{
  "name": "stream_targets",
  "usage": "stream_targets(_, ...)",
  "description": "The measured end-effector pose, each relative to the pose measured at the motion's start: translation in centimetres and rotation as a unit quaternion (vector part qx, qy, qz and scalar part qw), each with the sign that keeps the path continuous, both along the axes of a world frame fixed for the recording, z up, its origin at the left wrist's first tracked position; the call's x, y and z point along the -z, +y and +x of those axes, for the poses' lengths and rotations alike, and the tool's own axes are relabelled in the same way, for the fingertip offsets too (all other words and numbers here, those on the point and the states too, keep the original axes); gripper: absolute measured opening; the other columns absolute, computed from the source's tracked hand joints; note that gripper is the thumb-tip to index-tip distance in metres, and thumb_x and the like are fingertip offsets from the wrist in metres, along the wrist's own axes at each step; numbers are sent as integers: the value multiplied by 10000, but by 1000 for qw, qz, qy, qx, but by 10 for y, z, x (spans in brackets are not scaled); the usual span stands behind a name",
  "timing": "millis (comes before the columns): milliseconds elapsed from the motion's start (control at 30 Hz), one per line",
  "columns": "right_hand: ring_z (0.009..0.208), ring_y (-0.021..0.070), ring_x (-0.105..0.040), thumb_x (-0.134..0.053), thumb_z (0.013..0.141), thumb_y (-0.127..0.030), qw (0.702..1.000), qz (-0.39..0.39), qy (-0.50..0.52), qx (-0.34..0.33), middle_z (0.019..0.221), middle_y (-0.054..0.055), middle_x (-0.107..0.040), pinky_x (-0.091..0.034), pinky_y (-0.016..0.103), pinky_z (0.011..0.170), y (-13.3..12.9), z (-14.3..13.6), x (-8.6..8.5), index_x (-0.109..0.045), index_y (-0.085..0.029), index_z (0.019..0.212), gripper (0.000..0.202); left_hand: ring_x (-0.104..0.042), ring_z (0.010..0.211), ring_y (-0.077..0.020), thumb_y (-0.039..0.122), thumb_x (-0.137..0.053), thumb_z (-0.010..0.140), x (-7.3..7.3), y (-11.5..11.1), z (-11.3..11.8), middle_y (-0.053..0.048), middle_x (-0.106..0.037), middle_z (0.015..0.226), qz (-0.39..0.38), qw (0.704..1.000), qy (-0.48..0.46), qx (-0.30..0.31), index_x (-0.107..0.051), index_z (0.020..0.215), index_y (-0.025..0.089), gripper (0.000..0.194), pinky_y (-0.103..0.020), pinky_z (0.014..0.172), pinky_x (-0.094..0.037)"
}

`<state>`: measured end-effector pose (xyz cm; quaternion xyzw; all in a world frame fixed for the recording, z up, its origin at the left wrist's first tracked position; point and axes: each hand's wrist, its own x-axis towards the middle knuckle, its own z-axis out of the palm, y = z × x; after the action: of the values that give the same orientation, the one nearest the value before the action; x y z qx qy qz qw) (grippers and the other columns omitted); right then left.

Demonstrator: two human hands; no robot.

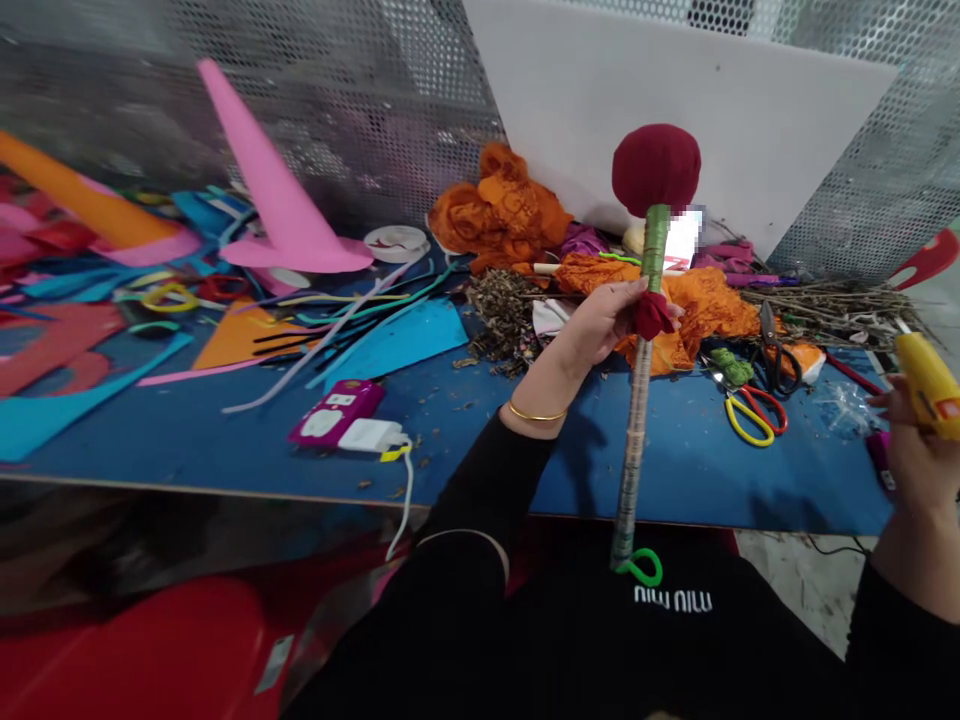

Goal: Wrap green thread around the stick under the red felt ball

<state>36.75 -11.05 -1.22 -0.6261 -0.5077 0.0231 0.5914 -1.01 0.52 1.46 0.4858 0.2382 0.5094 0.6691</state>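
My left hand (606,318) is closed around a wrapped stick (634,450), held nearly upright above the table's front edge. A dark red fabric ball (657,168) tops the stick, and green wrapping (655,245) covers the part just under it. Beside my fingers, a small dark red cloth piece (653,315) sits against the stick. From its lower end sticks out a bright green loop (646,567). At the right edge, my right hand (919,450) grips a yellow hot glue gun (928,375), apart from the stick; part of the gun is cut off by the frame.
Orange fabric (712,305), dried twigs (840,308), dry leaves (502,312), yellow-and-red-handled scissors (750,415) and black scissors (780,360) lie on the blue table (480,460). Leftward are a purple power strip (337,412), a pink paper cone hat (281,195) and a red chair (142,650).
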Motion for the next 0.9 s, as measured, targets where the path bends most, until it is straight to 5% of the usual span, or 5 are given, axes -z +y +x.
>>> stream_targets(133,738,245,-683,-717,788,-321,966,-70,-89,-231,926,111,-714,-545,423,723,-35,-75,-12,-654,-223,1054,290,-738,736,-175,401,-574,925,0,1,2,-100,-774,815,-19,1000,14,-15,-707,798,127,330,-280,732,-578)
stream_targets(233,870,241,-693,-690,825,-312,934,-54,-174,-306,1021,85,-704,-556,383,767,-35,-122,-13,-628,-238,1075,268,-736,750,-171,402,-555,934,-2,-1,3,-93,-771,792,-23,999,25,-19,-719,790,127,351,-262,716,-573)
stream_targets(533,847,197,-656,-613,885,-280,932,-34,-205,-297,977,60,-668,-519,312,743,6,-168,-6,-572,-219,1069,198,-732,772,-194,490,-668,843,-3,-3,1,-109,-774,801,24,1000,0,3,-729,756,99,405,-262,724,-552)
stream_targets(900,814,224,-683,-532,912,-279,891,35,-383,-242,1117,136,-678,-519,310,633,0,-196,-4,-543,-189,1185,288,-741,806,-207,478,-667,850,-3,-2,1,-99,-768,761,5,1000,-8,12,-726,747,114,383,-287,793,-562)
